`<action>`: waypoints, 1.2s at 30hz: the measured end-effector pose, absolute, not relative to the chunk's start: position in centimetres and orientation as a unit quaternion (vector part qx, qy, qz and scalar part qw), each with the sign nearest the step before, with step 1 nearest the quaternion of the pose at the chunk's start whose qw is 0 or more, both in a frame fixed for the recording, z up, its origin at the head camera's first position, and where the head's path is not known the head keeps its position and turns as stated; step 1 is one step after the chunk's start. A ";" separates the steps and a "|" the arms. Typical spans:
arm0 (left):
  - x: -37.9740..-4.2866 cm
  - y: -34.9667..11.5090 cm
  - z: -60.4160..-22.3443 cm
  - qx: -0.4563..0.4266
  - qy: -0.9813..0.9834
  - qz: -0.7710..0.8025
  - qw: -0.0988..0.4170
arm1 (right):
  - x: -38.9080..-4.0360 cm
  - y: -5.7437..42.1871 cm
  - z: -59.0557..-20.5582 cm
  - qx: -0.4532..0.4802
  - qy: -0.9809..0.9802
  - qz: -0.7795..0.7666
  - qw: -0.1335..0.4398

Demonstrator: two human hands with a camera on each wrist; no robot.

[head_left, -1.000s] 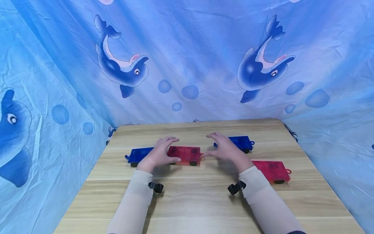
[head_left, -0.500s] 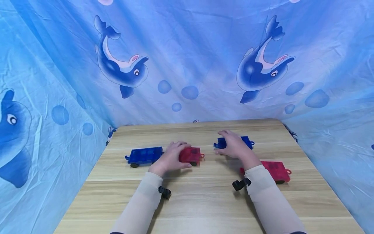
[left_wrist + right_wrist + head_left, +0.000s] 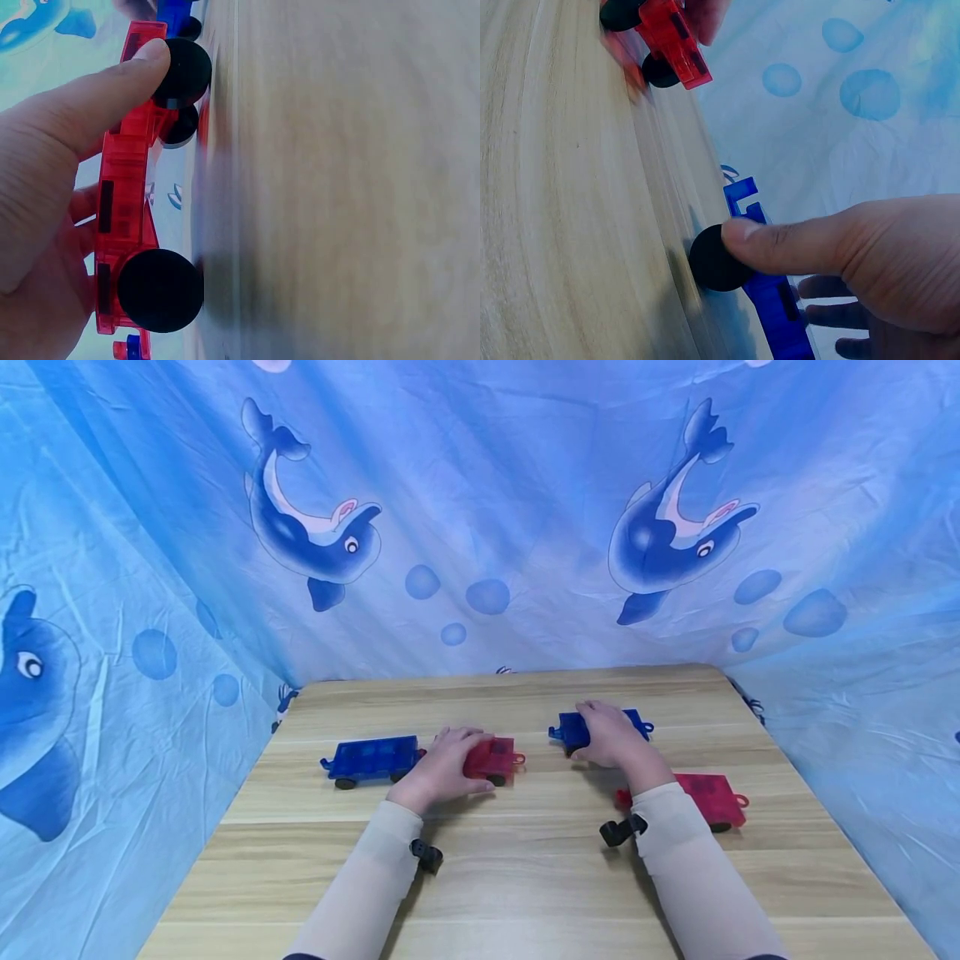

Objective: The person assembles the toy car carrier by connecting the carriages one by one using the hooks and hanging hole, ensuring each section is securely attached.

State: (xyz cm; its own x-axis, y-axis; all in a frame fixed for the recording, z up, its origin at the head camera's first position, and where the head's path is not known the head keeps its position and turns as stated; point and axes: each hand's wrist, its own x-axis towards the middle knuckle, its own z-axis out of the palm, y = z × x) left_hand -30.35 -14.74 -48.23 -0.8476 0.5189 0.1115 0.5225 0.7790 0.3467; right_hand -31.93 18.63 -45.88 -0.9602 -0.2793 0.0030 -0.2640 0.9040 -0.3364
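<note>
In the head view, my left hand [image 3: 444, 766] grips a red see-through toy train wagon [image 3: 493, 757] from above. The left wrist view shows the thumb by a black wheel [image 3: 180, 73] and the fingers on the far side. At the wagon's rear, a blue ring [image 3: 133, 346] sits on the red hook, joining it to a blue wagon [image 3: 373, 758] on the left. My right hand [image 3: 617, 739] holds another blue wagon [image 3: 572, 732], its thumb against the wheel [image 3: 718, 259] and its hook [image 3: 741, 191] facing left. A gap separates the two held wagons.
A second red wagon [image 3: 705, 797] stands nearer me at the right, partly behind my right forearm. All the wagons are on a wooden table [image 3: 510, 877]. A blue dolphin-print cloth [image 3: 487, 527] hangs at the back and sides.
My left hand has slid right along the red wagon and taken hold of it. The right hand has moved right onto the blue wagon and now grips it. The wagons have hardly moved.
</note>
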 end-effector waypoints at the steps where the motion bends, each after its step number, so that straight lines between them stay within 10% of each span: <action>1: -30.3 -14.7 -48.2 -0.275 -0.944 -0.182 0.004 | -31.9 18.6 -45.9 -0.137 0.976 -0.168 0.028; 36: -30.6 -15.3 -48.4 -0.247 -0.950 -0.191 0.010 | -31.7 17.0 -45.7 -0.172 0.972 -0.157 0.018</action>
State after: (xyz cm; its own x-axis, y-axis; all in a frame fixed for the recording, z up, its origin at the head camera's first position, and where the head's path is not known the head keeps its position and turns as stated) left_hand -30.60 -15.28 -48.38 -0.8781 0.4647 0.1140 0.4726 0.8053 0.3580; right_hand -31.71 16.98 -45.75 -0.9401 -0.3403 0.0189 -0.3289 0.8912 -0.3124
